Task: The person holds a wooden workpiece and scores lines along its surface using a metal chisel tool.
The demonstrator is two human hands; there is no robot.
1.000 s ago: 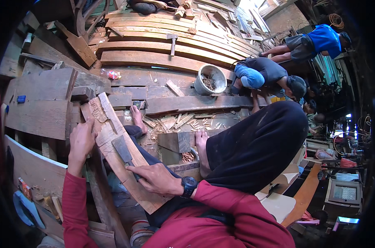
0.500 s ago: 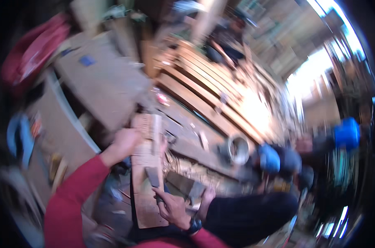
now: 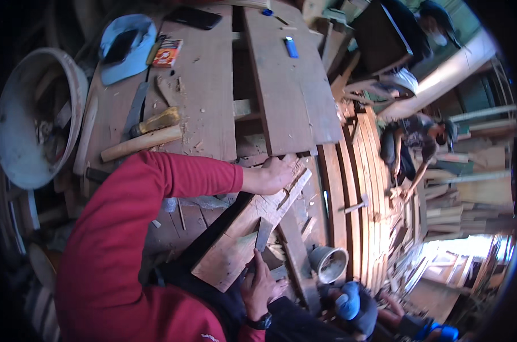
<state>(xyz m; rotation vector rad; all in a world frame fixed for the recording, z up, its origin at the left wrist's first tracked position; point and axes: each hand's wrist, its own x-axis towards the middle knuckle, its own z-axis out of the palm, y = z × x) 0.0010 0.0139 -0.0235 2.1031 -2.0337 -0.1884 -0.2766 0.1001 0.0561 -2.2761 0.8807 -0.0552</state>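
A: From the left. What do we have?

B: A wooden-handled tool (image 3: 156,122) on a broad plank (image 3: 210,85), toward its lower-left edge, apart from both hands.

A: Next along?

B: The wooden block (image 3: 230,256), lying over the dark trousers (image 3: 184,268). Long axis slants: lower end close in to the wearer, upper end away and to the right. Hands at different stations along it.

A: Right hand (image 3: 257,289)?

B: Beside the block's right long edge, below mid-length; of the two, nearer the lower end. Index finger stretched along a flat dark blade (image 3: 263,235), other fingers curled; we judge them closed about its near end, mostly hidden.

A: How does the blade lie?

B: On the block's face, by that right edge, far tip toward the upper end, a little askew of the long axis.

A: Left hand (image 3: 274,175)?

B: Touching the left long edge, close to the upper end. Fingers bent, partly hidden; how firmly they close, we cannot tell.
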